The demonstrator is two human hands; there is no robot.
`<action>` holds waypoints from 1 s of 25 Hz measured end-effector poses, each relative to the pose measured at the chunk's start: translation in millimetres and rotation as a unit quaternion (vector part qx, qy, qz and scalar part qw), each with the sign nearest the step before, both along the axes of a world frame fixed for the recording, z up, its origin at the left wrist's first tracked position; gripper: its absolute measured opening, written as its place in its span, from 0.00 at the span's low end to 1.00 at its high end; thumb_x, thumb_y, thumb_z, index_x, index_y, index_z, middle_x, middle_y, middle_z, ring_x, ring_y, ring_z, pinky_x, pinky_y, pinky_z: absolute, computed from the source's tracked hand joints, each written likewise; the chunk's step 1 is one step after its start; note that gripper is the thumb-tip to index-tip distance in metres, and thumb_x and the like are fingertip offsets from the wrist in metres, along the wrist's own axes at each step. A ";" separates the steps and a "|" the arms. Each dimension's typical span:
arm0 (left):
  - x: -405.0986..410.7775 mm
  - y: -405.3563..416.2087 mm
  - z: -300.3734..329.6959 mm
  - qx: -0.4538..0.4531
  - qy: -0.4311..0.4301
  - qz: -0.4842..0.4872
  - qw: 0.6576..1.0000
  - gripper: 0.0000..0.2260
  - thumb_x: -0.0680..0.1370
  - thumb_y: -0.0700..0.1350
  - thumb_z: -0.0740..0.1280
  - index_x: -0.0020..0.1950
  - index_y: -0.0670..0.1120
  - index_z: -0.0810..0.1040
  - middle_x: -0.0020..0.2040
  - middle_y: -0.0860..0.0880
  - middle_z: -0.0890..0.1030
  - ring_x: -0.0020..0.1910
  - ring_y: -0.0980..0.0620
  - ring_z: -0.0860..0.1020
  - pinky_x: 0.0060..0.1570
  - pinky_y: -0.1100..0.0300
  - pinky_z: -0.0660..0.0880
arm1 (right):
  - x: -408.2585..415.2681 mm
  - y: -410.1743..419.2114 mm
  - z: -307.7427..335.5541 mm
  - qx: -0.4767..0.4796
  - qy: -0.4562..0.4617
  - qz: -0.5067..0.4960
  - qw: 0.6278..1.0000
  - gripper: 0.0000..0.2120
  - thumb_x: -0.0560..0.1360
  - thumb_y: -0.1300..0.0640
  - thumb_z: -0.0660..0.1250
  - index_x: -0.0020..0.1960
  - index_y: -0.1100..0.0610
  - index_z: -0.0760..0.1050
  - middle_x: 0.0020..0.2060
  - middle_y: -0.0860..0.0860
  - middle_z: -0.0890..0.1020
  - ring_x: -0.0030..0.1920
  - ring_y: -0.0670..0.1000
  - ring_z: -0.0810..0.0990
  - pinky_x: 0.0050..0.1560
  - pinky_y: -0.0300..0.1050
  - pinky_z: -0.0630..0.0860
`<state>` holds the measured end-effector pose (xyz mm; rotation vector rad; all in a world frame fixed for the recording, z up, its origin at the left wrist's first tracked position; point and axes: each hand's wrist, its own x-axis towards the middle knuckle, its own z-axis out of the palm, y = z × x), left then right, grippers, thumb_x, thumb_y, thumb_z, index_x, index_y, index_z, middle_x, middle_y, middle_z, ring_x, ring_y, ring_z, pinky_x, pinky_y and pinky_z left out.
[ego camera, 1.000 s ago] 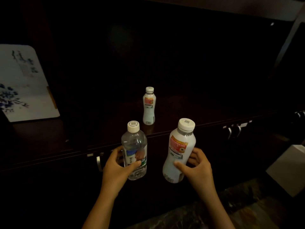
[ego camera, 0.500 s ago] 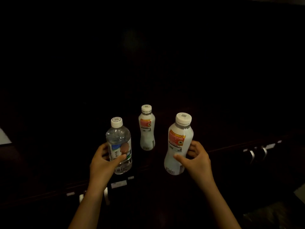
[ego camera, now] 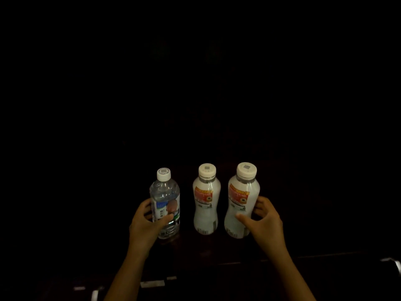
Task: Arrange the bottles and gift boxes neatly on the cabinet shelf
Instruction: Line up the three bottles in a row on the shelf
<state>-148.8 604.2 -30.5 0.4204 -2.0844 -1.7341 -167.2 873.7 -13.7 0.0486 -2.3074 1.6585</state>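
Three upright bottles stand in a row on the dark cabinet shelf (ego camera: 208, 253). At the left is a clear water bottle (ego camera: 165, 192) with a white cap and blue-green label; my left hand (ego camera: 145, 227) is wrapped around its lower half. In the middle a white milky bottle (ego camera: 206, 213) with an orange-red label stands free, touched by neither hand. At the right a matching white bottle (ego camera: 242, 205) is gripped by my right hand (ego camera: 265, 222) from its right side. No gift box is in view.
The shelf interior above and behind the bottles is almost black; nothing can be made out there. Pale metal handles (ego camera: 152, 283) show on the cabinet front below the shelf edge, and another metal fitting (ego camera: 395, 266) sits at the far right.
Both hands have carried their bottles forward onto the shelf, either side of the middle bottle, forming a row. The view has closed in on the shelf.
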 end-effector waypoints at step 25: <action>1.5 3.2 -2.0 -0.041 -0.023 -0.027 0.999 0.29 0.68 0.41 0.75 0.67 0.48 0.70 0.61 0.48 0.77 0.58 0.54 0.74 0.49 0.67 0.70 | -18.7 3.5 -19.0 -0.025 -0.035 0.065 0.997 0.28 0.66 0.60 0.74 0.63 0.52 0.67 0.57 0.48 0.75 0.55 0.47 0.72 0.46 0.34 0.70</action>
